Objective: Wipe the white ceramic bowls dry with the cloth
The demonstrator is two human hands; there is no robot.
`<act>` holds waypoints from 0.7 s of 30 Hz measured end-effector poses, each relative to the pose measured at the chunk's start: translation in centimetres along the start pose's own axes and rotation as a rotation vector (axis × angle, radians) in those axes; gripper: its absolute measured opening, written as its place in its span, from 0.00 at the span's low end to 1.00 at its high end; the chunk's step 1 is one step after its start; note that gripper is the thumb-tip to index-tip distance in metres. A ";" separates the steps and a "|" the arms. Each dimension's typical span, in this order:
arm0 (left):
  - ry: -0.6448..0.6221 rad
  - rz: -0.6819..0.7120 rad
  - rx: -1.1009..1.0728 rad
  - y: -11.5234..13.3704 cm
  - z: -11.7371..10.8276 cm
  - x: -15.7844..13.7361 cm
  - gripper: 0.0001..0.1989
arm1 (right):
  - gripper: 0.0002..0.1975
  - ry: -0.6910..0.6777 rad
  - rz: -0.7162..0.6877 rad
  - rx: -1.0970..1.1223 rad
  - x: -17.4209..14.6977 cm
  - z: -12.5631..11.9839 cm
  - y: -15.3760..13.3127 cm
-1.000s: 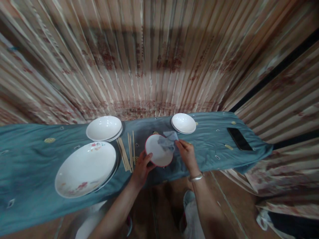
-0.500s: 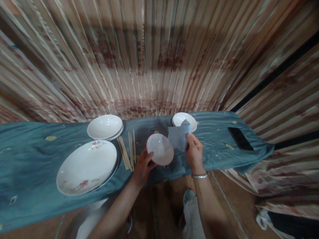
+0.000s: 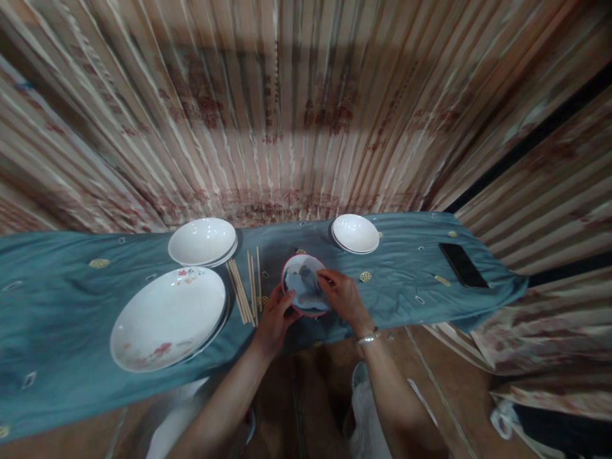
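My left hand (image 3: pixel 276 319) grips the near left rim of a small white bowl (image 3: pixel 292 261) with a red edge, thumb over the lip. The bowl tilts toward me above the cloth-covered table. A thin grey-blue cloth (image 3: pixel 303 285) lies inside the bowl and covers most of its inner surface. My right hand (image 3: pixel 345 298) pinches that cloth at the bowl's right side, fingers closed. Left of the bowl lie several wooden chopsticks (image 3: pixel 240 292) in loose groups. Behind and right of it stands a small stack of white bowls (image 3: pixel 355 233).
Large oval plates with flowers (image 3: pixel 167 319) are stacked at the left, with white dishes (image 3: pixel 203 241) stacked behind them. A black phone (image 3: pixel 463 265) lies near the right end of the table's teal cloth (image 3: pixel 396 290). A patterned curtain (image 3: pixel 296 127) hangs behind.
My right hand has moved left and brought the cloth from beside the bowl into it. My left hand keeps its hold on the bowl.
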State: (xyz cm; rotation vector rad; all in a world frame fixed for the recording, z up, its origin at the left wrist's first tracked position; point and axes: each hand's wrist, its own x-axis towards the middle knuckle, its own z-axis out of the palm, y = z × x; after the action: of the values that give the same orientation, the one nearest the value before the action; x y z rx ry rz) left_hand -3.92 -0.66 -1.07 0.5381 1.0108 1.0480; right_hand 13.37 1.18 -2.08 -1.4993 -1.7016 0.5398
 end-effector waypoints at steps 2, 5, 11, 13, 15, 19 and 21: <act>-0.003 -0.006 -0.002 0.0 0.0 0.0 0.22 | 0.11 0.012 -0.034 -0.095 0.1 0.5 0.6; 0.001 -0.010 -0.002 0.1 0.1 0.0 0.22 | 0.12 0.013 -0.089 -0.200 0.2 1.8 1.0; 0.010 -0.010 -0.017 0.1 0.0 0.0 0.23 | 0.11 -0.056 -0.180 -0.353 0.8 3.1 0.8; 0.005 -0.010 -0.020 0.1 0.0 0.0 0.23 | 0.10 -0.085 -0.178 -0.373 1.0 3.0 0.5; -0.001 -0.008 -0.019 0.1 0.0 0.0 0.22 | 0.10 -0.076 -0.160 -0.375 1.1 2.8 0.4; 0.000 -0.011 -0.012 0.1 -0.1 0.0 0.23 | 0.11 -0.014 -0.199 -0.378 1.2 2.6 0.2; 0.000 -0.013 -0.011 0.1 -0.1 0.0 0.23 | 0.09 -0.021 -0.226 -0.415 1.3 2.6 0.2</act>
State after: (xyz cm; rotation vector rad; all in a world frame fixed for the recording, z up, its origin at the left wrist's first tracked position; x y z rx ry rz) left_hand -4.01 -0.66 -1.04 0.5223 1.0066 1.0414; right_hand 11.49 2.96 -3.43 -1.5515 -2.0555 0.0828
